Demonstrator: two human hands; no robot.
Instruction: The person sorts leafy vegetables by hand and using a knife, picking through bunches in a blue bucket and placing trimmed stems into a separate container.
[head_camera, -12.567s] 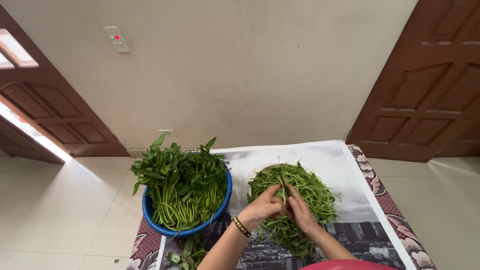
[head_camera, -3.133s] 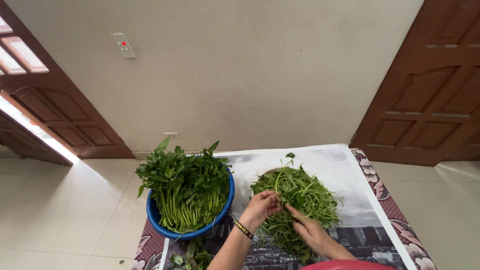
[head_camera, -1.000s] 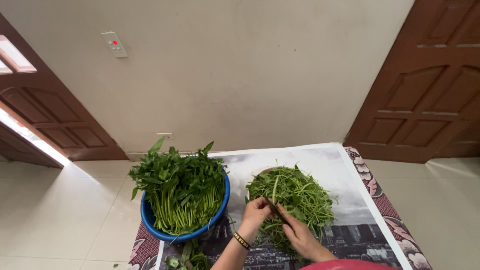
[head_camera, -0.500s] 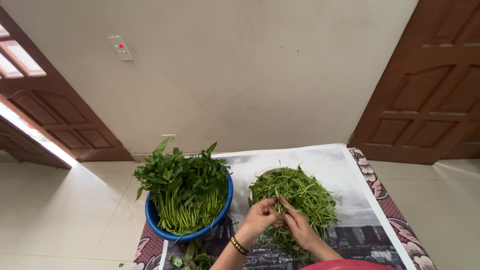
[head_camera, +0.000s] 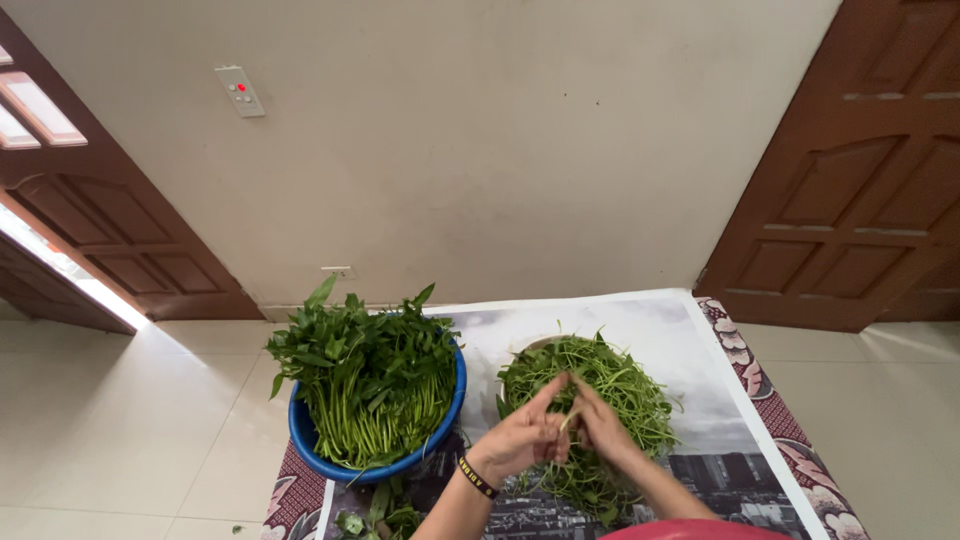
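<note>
I see my left hand (head_camera: 518, 440) and right hand (head_camera: 603, 428) meeting fingertip to fingertip, both pinching a thin green stem (head_camera: 570, 415) just above the heaped pile of thin green stems and leaves (head_camera: 590, 400), which lies under and beyond both hands. To the left of my left hand, near but apart, stands a round blue plastic basin (head_camera: 375, 465) packed with long-stemmed leafy greens (head_camera: 365, 365). Everything rests on a printed grey sheet (head_camera: 690, 350) spread beneath my hands.

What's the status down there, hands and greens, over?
Left hand and right hand together, pinching a thin green stem over the pile of picked greens. Blue basin of leafy stalks alongside. Nothing in the way.
</note>
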